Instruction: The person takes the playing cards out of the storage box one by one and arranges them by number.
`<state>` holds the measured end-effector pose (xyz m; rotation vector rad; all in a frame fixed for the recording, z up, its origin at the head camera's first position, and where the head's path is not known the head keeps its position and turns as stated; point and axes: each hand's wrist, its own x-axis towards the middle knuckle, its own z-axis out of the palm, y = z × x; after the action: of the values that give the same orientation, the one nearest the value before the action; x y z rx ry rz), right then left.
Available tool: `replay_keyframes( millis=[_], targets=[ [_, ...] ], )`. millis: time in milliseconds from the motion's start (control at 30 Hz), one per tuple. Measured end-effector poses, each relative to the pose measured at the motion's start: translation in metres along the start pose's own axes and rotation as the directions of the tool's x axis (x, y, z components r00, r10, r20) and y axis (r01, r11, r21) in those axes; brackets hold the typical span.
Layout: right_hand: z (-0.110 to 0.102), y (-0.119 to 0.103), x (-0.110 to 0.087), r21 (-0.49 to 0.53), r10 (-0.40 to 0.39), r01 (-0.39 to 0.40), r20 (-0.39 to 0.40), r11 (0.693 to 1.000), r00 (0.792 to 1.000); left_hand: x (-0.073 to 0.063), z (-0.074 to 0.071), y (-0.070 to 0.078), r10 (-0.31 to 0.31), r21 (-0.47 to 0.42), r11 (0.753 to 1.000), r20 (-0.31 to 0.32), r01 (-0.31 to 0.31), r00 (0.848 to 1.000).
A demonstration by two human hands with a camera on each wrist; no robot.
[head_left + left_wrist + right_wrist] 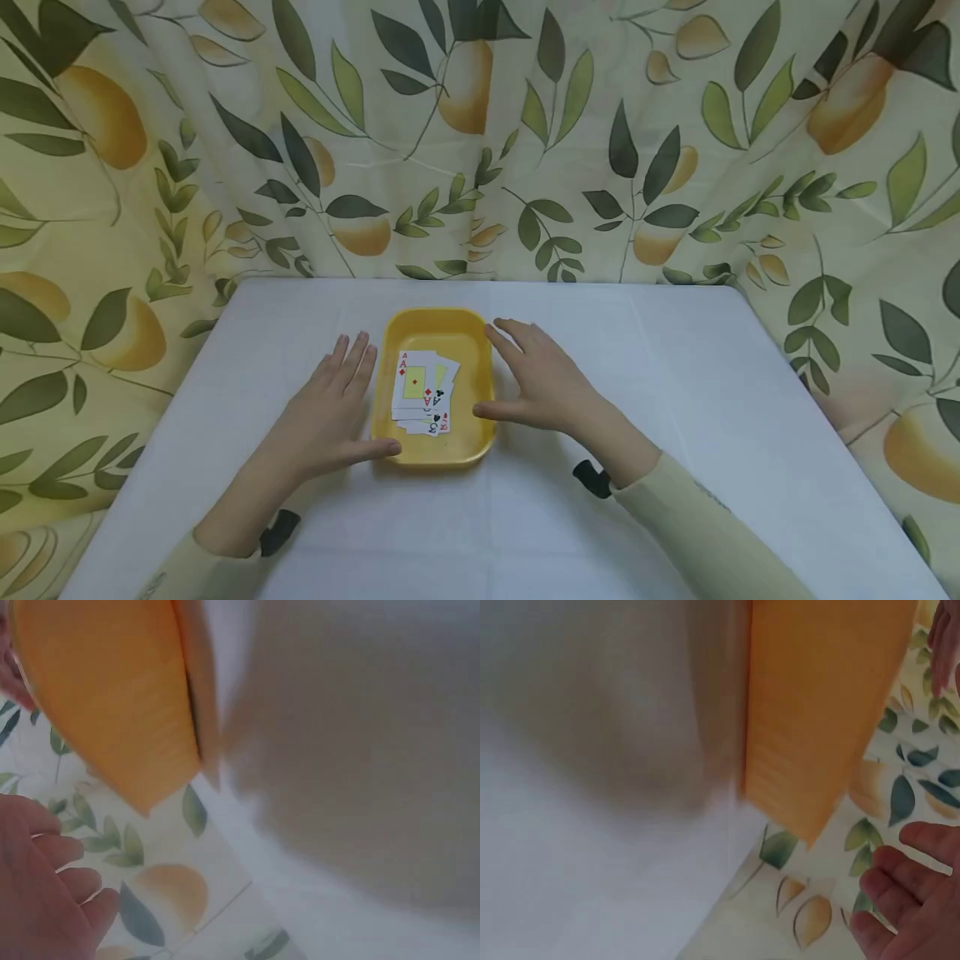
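A yellow rectangular tray [471, 354] rests on the white table, holding a loose pile of playing cards [415, 383]. The ace of diamonds lies face up on top, and edges of other cards fan out beneath. My left hand [318, 421] is at the tray's left side, fingers extended, with the thumb tip over the near left rim. On the opposite side is my right hand [551, 379], fingers spread and thumb by the right rim. Whether either hand touches the tray is unclear. Both wrist views show the tray's outer wall [105, 690] beside relaxed fingers.
The white-covered table [675, 375] stretches out around the tray. Behind it and along the sides hangs a curtain [525, 167] printed with leaves and orange fruit. A black strap piece [592, 479] shows at the right wrist, another [280, 533] at the left.
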<state>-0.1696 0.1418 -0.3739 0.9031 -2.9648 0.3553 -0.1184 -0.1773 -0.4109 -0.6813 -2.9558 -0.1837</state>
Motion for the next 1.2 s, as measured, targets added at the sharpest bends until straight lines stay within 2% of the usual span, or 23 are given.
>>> replay_keyframes(
  millis=[133,300,433,600,867,967,1067,1200],
  targets=[
    [0.010,-0.009,0.017,0.041,-0.003,0.001,0.048,0.999,0.999,0.006,0.009,0.006,-0.005,-0.045,0.999,0.031,0.006,0.999],
    [0.026,-0.019,0.037,0.072,-0.064,0.056,0.115,0.996,0.991,0.011,0.016,0.010,0.020,-0.077,0.997,0.052,-0.016,0.998],
    [0.041,-0.029,0.052,0.042,-0.092,0.086,0.171,0.995,0.981,0.011,0.020,0.009,0.032,-0.080,0.996,0.071,-0.027,0.997],
    [0.056,-0.043,0.066,-0.002,-0.111,0.115,0.245,0.993,0.963,0.009,0.025,0.007,0.016,-0.092,0.996,0.104,-0.007,0.994],
    [0.066,-0.053,0.078,-0.105,-0.174,0.215,0.307,0.971,0.936,0.008,0.030,0.008,0.017,-0.096,0.995,0.076,-0.010,0.997],
    [0.069,-0.054,0.079,-0.120,-0.172,0.222,0.329,0.968,0.928,0.009,0.030,0.010,0.025,-0.112,0.994,0.071,-0.017,0.997],
    [0.071,-0.054,0.080,-0.129,-0.156,0.209,0.336,0.969,0.929,0.008,0.030,0.011,0.021,-0.126,0.992,0.075,-0.012,0.997],
    [0.074,-0.054,0.082,-0.143,-0.137,0.189,0.312,0.971,0.940,0.008,0.028,0.012,0.012,-0.129,0.992,0.073,-0.003,0.997]
  ],
)
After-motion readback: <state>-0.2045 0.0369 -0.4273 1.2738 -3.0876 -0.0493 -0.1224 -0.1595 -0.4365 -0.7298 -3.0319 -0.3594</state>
